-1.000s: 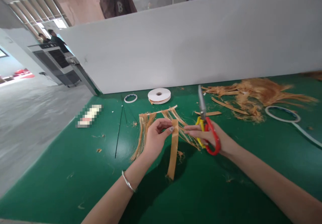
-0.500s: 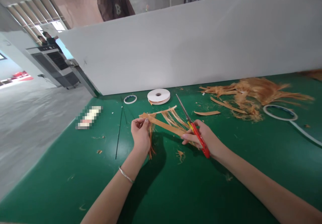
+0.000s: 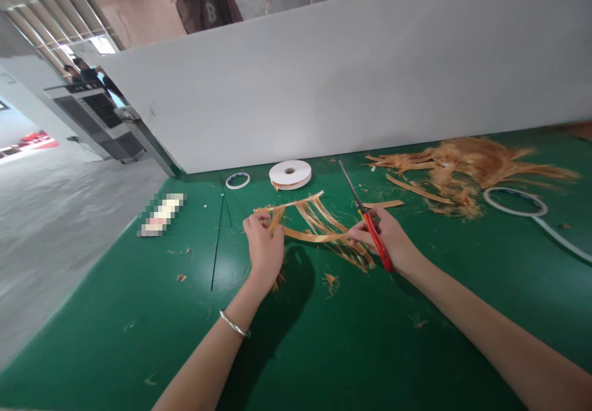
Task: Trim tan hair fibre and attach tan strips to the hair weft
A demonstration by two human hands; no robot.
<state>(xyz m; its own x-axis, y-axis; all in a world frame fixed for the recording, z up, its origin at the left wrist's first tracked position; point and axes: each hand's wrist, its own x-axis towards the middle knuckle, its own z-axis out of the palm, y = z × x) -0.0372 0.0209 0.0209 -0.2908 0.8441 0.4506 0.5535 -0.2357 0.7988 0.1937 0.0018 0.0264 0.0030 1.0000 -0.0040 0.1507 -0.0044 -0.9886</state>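
My left hand (image 3: 263,248) is closed, pinching one end of an orange strip (image 3: 311,236) together with a fringe of orange fibres (image 3: 324,220) lying on the green table (image 3: 351,337). My right hand (image 3: 391,241) grips red-handled scissors (image 3: 367,223), blades pointing up and away, and its fingertips pinch the strip's other end. The strip sags between the two hands just above the table.
A white tape roll (image 3: 290,174) and a small tape ring (image 3: 237,180) lie near the white partition (image 3: 346,78). A heap of orange fibres and cut strips (image 3: 467,167) and a large white ring (image 3: 514,201) are at the right. A thin black rod (image 3: 217,244) lies left. A person stands behind the partition.
The strip hung down from my left hand a second ago; now both hands hold it stretched crosswise. The scissors have tilted and my right hand has shifted slightly right and up.
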